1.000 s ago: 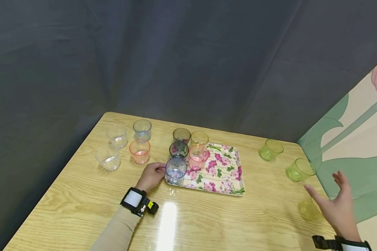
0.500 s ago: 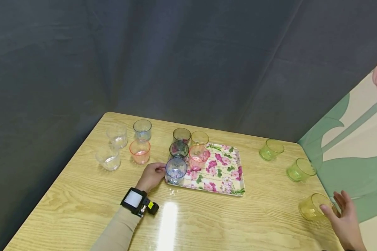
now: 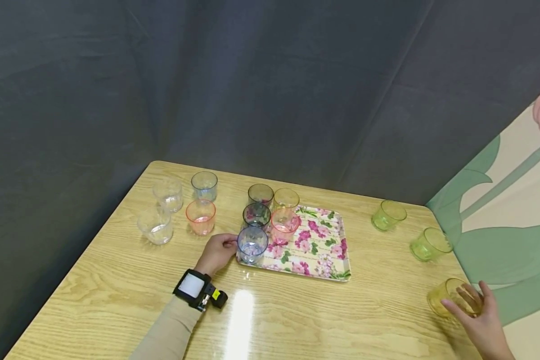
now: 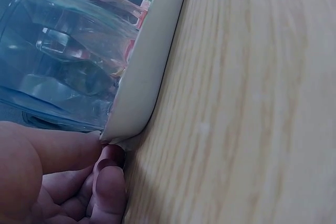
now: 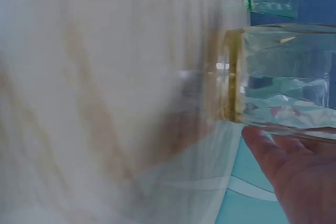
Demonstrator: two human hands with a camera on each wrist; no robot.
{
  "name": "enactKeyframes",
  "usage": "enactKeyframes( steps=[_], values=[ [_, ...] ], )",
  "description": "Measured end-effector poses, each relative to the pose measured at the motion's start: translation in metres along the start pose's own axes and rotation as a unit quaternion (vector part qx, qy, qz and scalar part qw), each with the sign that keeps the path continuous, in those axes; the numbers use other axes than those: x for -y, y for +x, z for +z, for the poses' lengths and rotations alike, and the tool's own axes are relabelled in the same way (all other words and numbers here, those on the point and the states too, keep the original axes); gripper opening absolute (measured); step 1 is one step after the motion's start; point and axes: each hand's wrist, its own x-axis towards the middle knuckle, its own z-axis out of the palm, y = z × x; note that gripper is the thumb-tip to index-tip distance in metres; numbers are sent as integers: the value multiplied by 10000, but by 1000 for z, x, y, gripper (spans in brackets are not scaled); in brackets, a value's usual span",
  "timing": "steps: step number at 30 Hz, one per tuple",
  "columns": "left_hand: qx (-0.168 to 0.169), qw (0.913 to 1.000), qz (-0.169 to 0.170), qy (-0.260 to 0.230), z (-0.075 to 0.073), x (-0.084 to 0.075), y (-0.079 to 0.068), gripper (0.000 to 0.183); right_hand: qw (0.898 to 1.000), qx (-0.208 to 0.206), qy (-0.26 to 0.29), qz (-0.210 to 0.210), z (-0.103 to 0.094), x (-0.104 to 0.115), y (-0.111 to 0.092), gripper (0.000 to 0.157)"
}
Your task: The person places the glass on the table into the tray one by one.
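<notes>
My left hand (image 3: pixel 216 253) pinches the left edge of a flowered tray (image 3: pixel 314 256). In the left wrist view the thumb lies at the rim of the pale tray wall (image 4: pixel 149 72) and the fingers curl below it. Beside that thumb stands a blue glass (image 3: pixel 252 246) on the tray. At the table's right side my right hand (image 3: pixel 483 320) spreads around a yellow glass (image 3: pixel 438 300), thumb in front and fingers seen behind it. In the right wrist view its fingertips are right at the side of the yellow glass (image 5: pixel 233 77).
The tray's left half also holds a pink glass (image 3: pixel 284 227), a yellow one (image 3: pixel 286 199) and two dark ones, one being a black glass (image 3: pixel 256 216). Left of it stand a red glass (image 3: pixel 201 218), a blue-grey glass (image 3: pixel 204 187) and two clear ones. Two green glasses (image 3: pixel 430 245) stand right.
My right hand has come down from above the yellow glass and moved in around it from the right. The left hand, tray and glasses stay where they were.
</notes>
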Motion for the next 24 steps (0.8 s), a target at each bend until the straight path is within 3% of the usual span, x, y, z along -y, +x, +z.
enactKeyframes(
  steps=[3,6,16,24],
  values=[
    [10,10000,27,18,1,1,1,24,9975,5,-681,161,0,-1,0,95],
    [8,10000,32,3,1,2,1,24,9949,-36,-991,177,1,-2,0,91],
    [48,10000,-15,-10,-1,1,1,24,9950,-154,-961,-243,0,-3,0,88],
    [68,10000,-28,-37,-1,1,1,24,9946,-132,-1029,-58,-1,-5,2,90]
  ],
)
